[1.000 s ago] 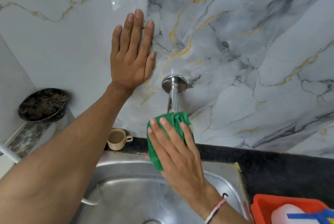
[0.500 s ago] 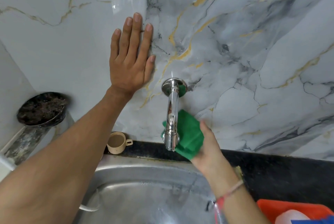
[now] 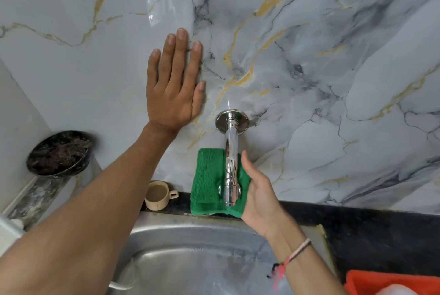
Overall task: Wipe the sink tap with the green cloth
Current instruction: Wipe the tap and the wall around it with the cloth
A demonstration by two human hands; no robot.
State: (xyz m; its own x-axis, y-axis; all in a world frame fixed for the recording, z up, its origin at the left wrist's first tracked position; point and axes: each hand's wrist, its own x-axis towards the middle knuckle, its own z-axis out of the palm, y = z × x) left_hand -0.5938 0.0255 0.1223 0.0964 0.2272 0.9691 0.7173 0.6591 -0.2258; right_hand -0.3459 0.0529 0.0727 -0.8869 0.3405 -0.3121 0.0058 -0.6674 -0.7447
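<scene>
Hands first, from the head view: the right hand (image 3: pixel 260 196) holds the green cloth (image 3: pixel 209 183) spread across its palm and fingers, cupped behind and under the tap (image 3: pixel 231 159), with the thumb up along the spout's right side. The left hand (image 3: pixel 173 87) lies flat and open on the marble wall (image 3: pixel 333 56), fingers together, gripping nothing; it sits up and to the left of the tap's round wall flange, near it but apart.

What matters for the next stroke is the spout's axis. It runs from the flange straight out toward the camera and down, ending over the sink (image 3: pixel 190 259). The cloth covers the lower half, from about mid-spout to the outlet; the stretch up to the flange is bare chrome. The right hand is by far the nearer one and already on the job. My judgement: the next stroke should slide the cloth along that axis toward the wall, closing the fingers round the spout so the front face gets wiped too.
</scene>
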